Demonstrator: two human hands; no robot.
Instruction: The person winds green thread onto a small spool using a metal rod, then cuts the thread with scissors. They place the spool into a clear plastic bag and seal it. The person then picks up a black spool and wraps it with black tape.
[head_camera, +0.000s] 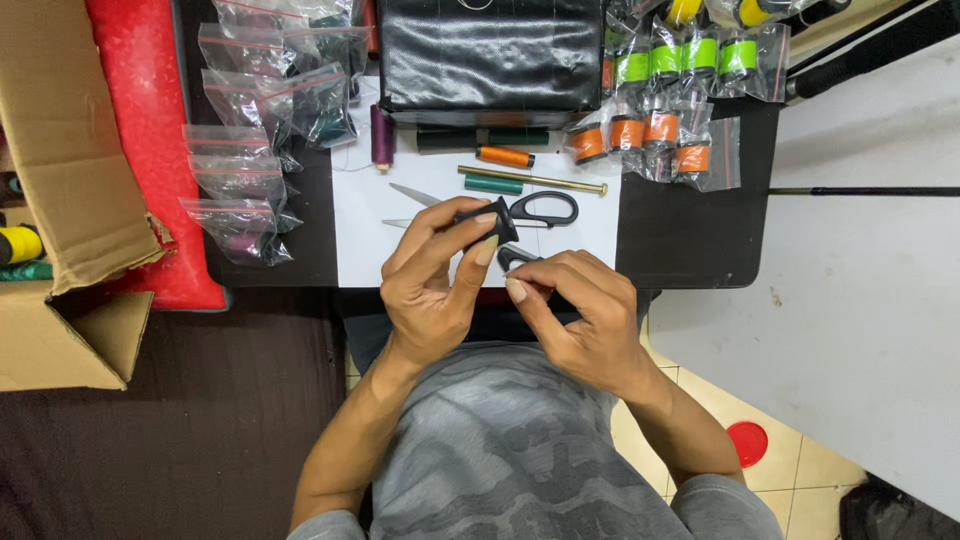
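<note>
left hand pinches black spool at table's 6 o'clock edge | right hand pinches small dark clip-like piece just beside | scissors at spool's 1 o'clock, touching

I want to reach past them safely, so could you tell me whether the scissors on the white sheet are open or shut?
Open: the scissors lie flat, their two blades splayed apart leftward.

Grey camouflage-patterned short-sleeved shirt
</note>
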